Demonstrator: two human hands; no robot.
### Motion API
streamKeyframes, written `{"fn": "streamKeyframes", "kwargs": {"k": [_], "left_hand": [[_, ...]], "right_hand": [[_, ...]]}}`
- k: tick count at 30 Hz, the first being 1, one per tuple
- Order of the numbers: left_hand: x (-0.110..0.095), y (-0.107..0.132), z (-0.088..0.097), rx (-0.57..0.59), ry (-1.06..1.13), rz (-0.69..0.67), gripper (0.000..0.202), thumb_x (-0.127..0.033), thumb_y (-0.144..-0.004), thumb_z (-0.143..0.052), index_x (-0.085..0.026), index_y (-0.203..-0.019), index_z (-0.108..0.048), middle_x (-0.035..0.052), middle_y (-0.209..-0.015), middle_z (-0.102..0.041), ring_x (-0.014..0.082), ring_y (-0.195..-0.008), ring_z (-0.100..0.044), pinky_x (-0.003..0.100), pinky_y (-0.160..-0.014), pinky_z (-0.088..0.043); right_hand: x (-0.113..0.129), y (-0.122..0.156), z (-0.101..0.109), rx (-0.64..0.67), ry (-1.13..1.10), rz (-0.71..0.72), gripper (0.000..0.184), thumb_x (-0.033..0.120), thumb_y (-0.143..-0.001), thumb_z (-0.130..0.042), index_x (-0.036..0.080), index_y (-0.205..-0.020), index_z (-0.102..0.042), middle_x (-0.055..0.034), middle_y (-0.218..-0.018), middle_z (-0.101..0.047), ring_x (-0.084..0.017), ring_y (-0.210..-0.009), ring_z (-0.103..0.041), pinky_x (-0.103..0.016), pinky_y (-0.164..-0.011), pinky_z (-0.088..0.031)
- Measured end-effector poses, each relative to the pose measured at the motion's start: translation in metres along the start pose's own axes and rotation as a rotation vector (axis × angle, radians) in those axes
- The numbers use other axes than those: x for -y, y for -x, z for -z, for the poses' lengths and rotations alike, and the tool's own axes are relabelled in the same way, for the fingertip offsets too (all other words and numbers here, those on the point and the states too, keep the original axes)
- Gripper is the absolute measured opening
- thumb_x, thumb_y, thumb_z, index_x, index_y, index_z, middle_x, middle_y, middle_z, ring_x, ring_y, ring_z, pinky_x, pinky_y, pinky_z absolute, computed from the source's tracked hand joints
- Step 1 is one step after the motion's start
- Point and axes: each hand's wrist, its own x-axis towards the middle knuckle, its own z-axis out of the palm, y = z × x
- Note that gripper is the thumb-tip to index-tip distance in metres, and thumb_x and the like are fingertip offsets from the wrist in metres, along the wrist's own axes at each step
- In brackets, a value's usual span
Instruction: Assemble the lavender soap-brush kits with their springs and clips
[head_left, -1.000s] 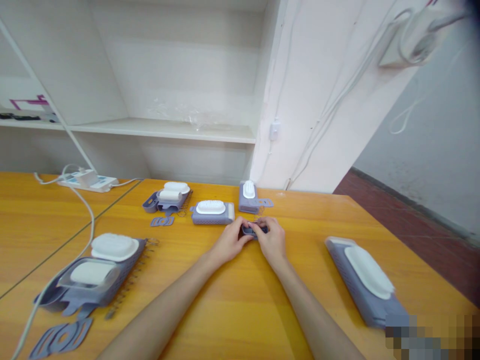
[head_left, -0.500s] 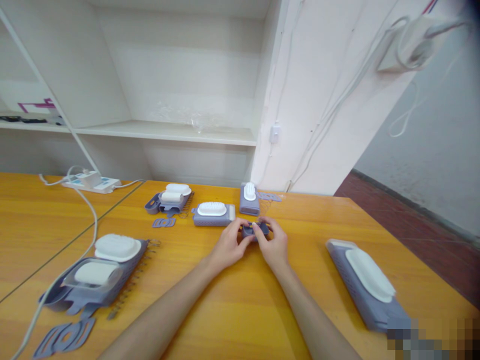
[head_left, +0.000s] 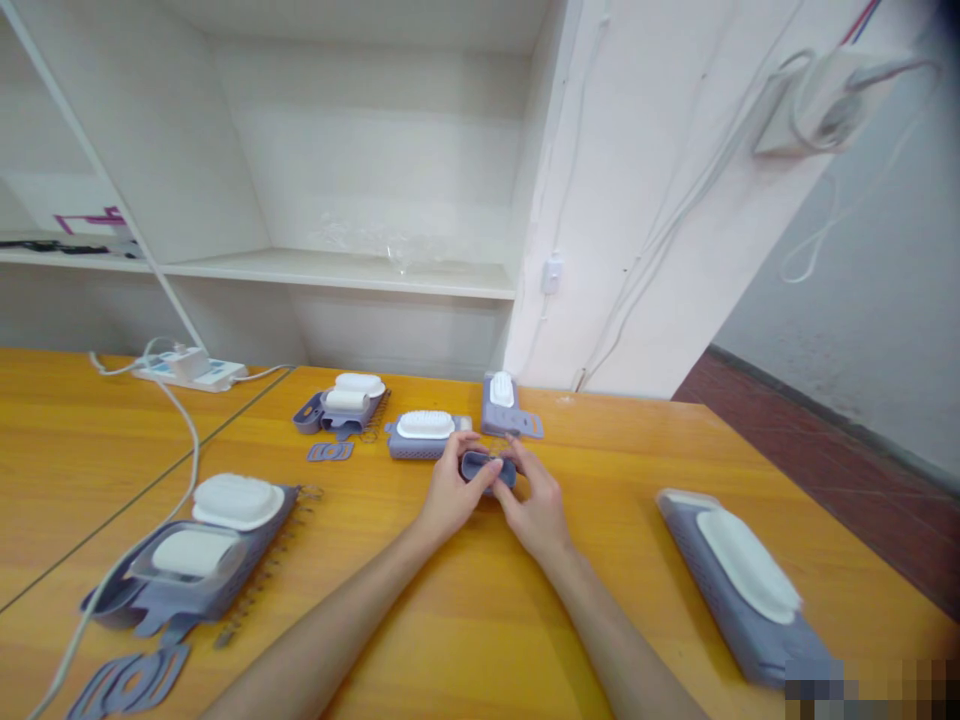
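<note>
A small grey-blue plastic cup with an oblong opening is held between my two hands over the middle of the wooden table. My left hand is closed around its left side, the thumb reaching to the front. On the other side, my right hand grips it with thumb and fingers. Thin wire shows faintly just behind the cup, partly hidden by my fingers. Beyond my hands are a grey-blue case with a white bristled brush on top, a second such case, and a flat slotted grey-blue piece.
Opened grey-blue cases with white rollers, brushes and wire coils stand left. Another case lies right. A white cable crosses the left side from a power strip. White shelving rises behind.
My hands and the cup have shifted slightly left, and the cup's opening shows more. The flat slotted piece has moved from beside the back case to its front.
</note>
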Motion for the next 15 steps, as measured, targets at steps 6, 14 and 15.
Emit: {"fn": "streamKeyframes", "kwargs": {"k": [6,14,15], "left_hand": [[-0.011,-0.008,0.011,-0.159,-0.097,0.007,0.026,-0.041,-0.074,-0.064,-0.017,-0.08,-0.058,-0.0002,-0.073,-0.06,0.0133,-0.069,-0.055,0.024,-0.066,-0.044],[-0.006,-0.031,0.047,-0.64,-0.236,0.024,0.037,-0.048,-0.079,-0.057,-0.019,-0.102,-0.057,0.0032,-0.087,-0.056,0.017,-0.081,-0.058,0.029,-0.075,-0.045],[-0.003,-0.033,0.051,-0.679,-0.296,0.026,0.037,-0.047,-0.079,-0.057,-0.019,-0.104,-0.056,0.0059,-0.096,-0.056,0.0193,-0.091,-0.057,0.032,-0.082,-0.044]], "right_hand": [[0.004,0.004,0.002,0.094,0.004,0.095,0.054,0.029,-0.082,-0.056,0.021,-0.133,-0.043,-0.0086,-0.111,-0.063,-0.021,-0.096,-0.062,-0.035,-0.087,-0.05],[-0.003,0.002,-0.001,0.046,0.061,0.026,0.039,0.03,-0.087,-0.049,0.02,-0.124,-0.05,-0.007,-0.097,-0.064,-0.02,-0.088,-0.062,-0.036,-0.083,-0.05],[-0.004,0.002,-0.001,0.051,0.067,0.02,0.038,0.031,-0.087,-0.049,0.02,-0.124,-0.05,-0.0073,-0.097,-0.064,-0.02,-0.088,-0.061,-0.036,-0.083,-0.05]]}}
